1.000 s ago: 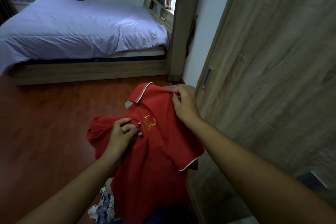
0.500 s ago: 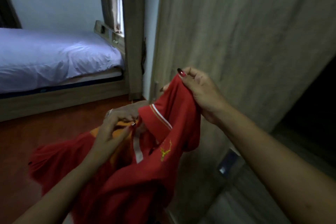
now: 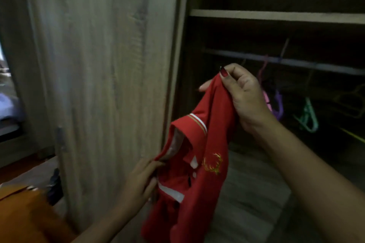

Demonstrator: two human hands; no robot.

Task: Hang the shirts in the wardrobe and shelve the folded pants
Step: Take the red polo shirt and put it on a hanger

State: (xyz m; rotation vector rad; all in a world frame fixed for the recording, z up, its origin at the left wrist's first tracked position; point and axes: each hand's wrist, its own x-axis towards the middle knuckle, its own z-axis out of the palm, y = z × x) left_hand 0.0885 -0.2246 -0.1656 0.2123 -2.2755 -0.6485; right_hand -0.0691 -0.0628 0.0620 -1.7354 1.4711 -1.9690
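Zero shirts hang on the visible rail (image 3: 296, 62); my left grip (image 3: 138, 181) and right grip (image 3: 245, 96) both pinch the red shirt (image 3: 197, 213); pants outstanding.

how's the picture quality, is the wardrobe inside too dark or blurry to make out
Head view: inside the open wooden wardrobe it is dim, so the coloured plastic hangers on the grey rail show as faint smears; motion blur softens the pale wooden door; the red polo shirt is brightest and clearest.
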